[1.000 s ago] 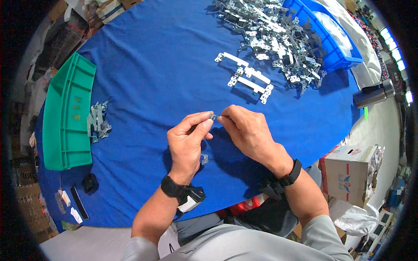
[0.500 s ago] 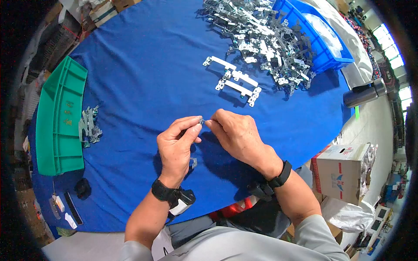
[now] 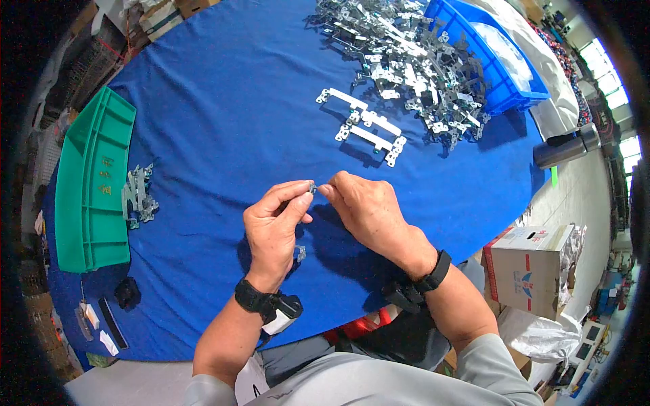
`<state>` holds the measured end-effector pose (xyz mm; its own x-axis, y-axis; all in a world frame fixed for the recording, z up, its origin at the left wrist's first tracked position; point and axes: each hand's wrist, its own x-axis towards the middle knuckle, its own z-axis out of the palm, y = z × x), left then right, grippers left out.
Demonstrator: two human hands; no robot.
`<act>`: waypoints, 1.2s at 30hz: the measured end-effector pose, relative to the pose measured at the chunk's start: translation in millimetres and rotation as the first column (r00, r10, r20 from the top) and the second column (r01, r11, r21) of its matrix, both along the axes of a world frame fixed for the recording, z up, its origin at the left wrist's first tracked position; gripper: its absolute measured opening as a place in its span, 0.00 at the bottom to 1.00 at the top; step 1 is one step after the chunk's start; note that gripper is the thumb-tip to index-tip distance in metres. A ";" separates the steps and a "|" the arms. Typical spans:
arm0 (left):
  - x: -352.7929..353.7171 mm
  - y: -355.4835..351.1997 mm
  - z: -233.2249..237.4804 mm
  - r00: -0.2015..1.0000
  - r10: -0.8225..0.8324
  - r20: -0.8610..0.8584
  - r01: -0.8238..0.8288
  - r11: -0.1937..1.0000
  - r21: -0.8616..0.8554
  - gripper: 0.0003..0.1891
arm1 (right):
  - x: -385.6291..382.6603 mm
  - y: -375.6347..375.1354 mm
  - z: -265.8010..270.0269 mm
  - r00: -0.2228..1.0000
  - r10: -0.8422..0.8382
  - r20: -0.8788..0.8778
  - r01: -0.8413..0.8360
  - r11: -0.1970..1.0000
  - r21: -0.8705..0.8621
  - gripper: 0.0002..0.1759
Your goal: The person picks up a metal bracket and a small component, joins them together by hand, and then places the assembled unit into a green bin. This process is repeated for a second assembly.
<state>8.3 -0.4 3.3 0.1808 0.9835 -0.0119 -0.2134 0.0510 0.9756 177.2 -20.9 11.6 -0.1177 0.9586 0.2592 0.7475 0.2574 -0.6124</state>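
Observation:
My left hand [image 3: 274,230] and my right hand [image 3: 365,210] meet over the blue cloth [image 3: 237,108], fingertips pinched together on one small metal part [image 3: 313,187]. Both hands hover just above the cloth. A second small metal piece [image 3: 299,254] lies on the cloth below my left palm. Farther out, three long metal brackets [image 3: 369,128] lie side by side, apart from the hands. Beyond them sprawls a big heap of metal brackets [image 3: 413,54].
A blue bin [image 3: 501,61] sits behind the heap at the far right. A green tray [image 3: 91,183] stands at the left with a small cluster of metal pieces [image 3: 137,196] beside it. A dark flask [image 3: 565,145] and a cardboard box [image 3: 538,267] are at the right.
Both hands stay pinched on the small part with almost no motion. Since a second ago the view has shifted, so the hands sit slightly lower and more to the left.

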 end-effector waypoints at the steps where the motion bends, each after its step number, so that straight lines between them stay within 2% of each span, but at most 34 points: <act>1: 0.2 0.0 0.3 1.000 0.002 0.001 -0.002 1.000 -0.002 0.09 | -0.6 0.2 0.4 1.000 -0.014 -0.023 0.014 1.000 0.016 0.13; 5: -0.1 0.4 -0.7 1.000 0.014 0.009 -0.014 1.000 -0.014 0.09 | 1.7 2.0 3.6 0.993 0.021 -0.113 -0.013 0.997 0.074 0.14; 7: -1.1 1.0 -1.4 1.000 -0.006 0.007 0.006 1.000 -0.010 0.08 | 2.8 0.8 1.8 1.000 0.020 -0.002 -0.020 0.999 0.026 0.12; 11: 0.1 0.5 -1.4 1.000 0.005 0.011 -0.005 1.000 -0.017 0.08 | 2.0 -1.1 1.4 0.999 0.014 0.050 -0.013 1.000 -0.029 0.11; 13: -0.1 0.6 -1.8 1.000 0.012 0.021 -0.012 1.000 -0.020 0.09 | -0.5 -0.1 4.2 0.991 0.012 -0.137 -0.001 0.997 0.079 0.11; 17: -1.0 1.2 -4.0 1.000 -0.007 0.021 0.007 1.000 -0.012 0.09 | 3.1 0.3 1.1 0.997 0.037 -0.070 -0.035 0.999 0.020 0.11; 19: -1.0 0.8 -3.5 1.000 -0.005 0.009 0.005 1.000 -0.010 0.09 | 4.0 -0.1 0.1 0.998 0.033 0.046 -0.030 0.997 -0.068 0.10; 20: -1.3 0.9 -4.0 1.000 -0.005 0.008 0.005 1.000 -0.010 0.09 | 2.9 -0.4 2.4 0.998 0.034 0.046 -0.031 0.997 -0.068 0.10; 22: -1.6 1.2 -5.5 1.000 -0.002 0.028 0.002 1.000 -0.015 0.09 | 0.3 -1.0 9.0 0.993 0.027 -0.111 -0.025 0.999 0.020 0.10; 26: -0.1 0.6 -3.0 1.000 0.007 0.025 -0.007 1.000 -0.018 0.09 | 3.2 -0.2 3.7 0.995 0.043 -0.085 -0.042 0.999 0.005 0.10; 28: -0.2 0.6 -3.0 1.000 0.007 0.016 -0.007 1.000 -0.019 0.09 | 4.5 -0.5 2.1 0.998 0.051 0.025 -0.050 0.998 -0.047 0.10; 29: -0.3 0.5 -2.9 1.000 0.008 0.017 -0.007 1.000 -0.018 0.09 | 3.6 -0.7 4.1 0.998 0.051 0.026 -0.050 0.998 -0.047 0.10; 31: -0.5 0.5 -2.7 1.000 0.008 0.017 -0.007 1.000 -0.011 0.09 | 1.0 -1.4 9.7 0.993 0.031 -0.116 -0.031 1.000 -0.001 0.11; 36: -0.7 0.6 -3.8 1.000 0.001 0.020 0.000 1.000 -0.017 0.09 | 4.4 0.2 1.1 0.998 0.047 -0.049 -0.048 0.999 -0.004 0.11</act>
